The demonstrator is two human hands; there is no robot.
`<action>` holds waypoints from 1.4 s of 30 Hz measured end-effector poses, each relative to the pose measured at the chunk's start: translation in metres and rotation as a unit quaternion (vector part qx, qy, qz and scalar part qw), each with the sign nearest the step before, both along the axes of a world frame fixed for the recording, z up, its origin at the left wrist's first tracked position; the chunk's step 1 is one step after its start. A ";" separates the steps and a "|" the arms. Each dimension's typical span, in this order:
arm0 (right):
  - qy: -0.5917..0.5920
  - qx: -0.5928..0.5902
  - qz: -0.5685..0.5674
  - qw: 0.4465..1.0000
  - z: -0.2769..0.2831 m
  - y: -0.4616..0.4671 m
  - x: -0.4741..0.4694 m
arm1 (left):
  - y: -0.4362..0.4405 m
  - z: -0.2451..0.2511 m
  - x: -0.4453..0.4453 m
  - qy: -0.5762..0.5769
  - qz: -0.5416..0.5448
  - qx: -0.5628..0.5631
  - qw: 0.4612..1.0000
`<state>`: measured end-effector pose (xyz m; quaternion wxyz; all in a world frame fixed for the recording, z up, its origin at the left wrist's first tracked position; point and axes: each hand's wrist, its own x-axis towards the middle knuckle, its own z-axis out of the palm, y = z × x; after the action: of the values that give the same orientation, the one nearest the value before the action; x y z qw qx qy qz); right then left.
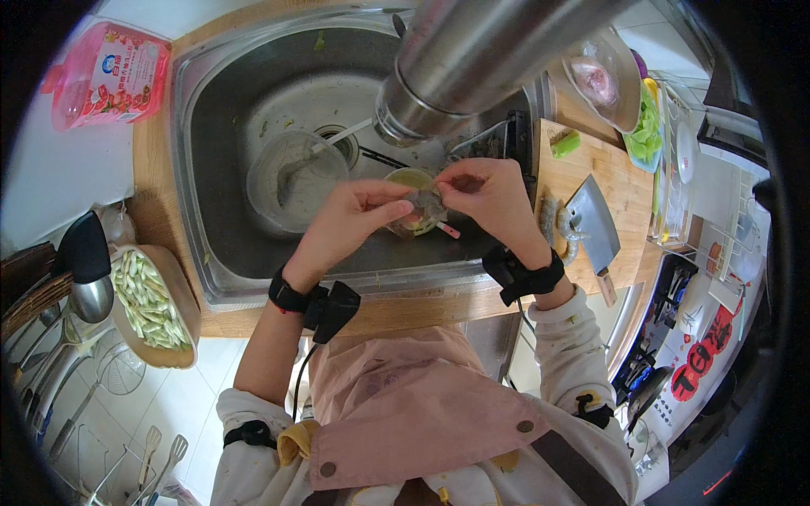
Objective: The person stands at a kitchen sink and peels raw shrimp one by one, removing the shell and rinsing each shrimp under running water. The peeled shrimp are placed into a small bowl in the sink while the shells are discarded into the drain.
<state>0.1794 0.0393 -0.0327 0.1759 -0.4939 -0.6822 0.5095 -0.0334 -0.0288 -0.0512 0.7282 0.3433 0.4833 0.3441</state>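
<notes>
Over the right part of a stainless steel sink (218,253), my left hand (354,218) grips a small greyish, translucent item (426,205), probably a shrimp, between thumb and fingers. Pinching at its other side is my right hand (484,193). Beneath them stands a small bowl (411,175), its contents mostly hidden. A pink-ended handle (448,229) sticks out by the bowl. To the left, a clear round bowl (266,183) holds water and a white-handled utensil (351,131). Black chopsticks (383,157) lie behind the small bowl.
Right of the sink, a wooden cutting board (626,190) bears a cleaver (595,221), shrimp (567,234) and a green vegetable piece (565,144). A large metal cylinder (443,82) overhangs the sink. At left are a tub of sliced vegetables (152,303) and a pink detergent bottle (114,76).
</notes>
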 end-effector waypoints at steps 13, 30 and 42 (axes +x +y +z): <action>-0.140 0.103 -0.023 0.985 0.012 -0.004 0.042 | 0.006 -0.014 0.010 0.044 0.153 -0.058 0.986; -0.138 0.311 0.052 0.939 0.002 -0.019 0.000 | 0.008 -0.010 0.043 -0.031 0.150 -0.081 0.985; -0.083 0.112 -0.044 0.989 0.004 -0.001 0.019 | 0.001 -0.006 0.028 -0.027 0.061 -0.050 0.997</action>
<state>0.1989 0.0381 -0.0282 0.1948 -0.5413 -0.7250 0.3788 -0.0059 -0.0279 -0.0573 0.7348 0.2670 0.5000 0.3724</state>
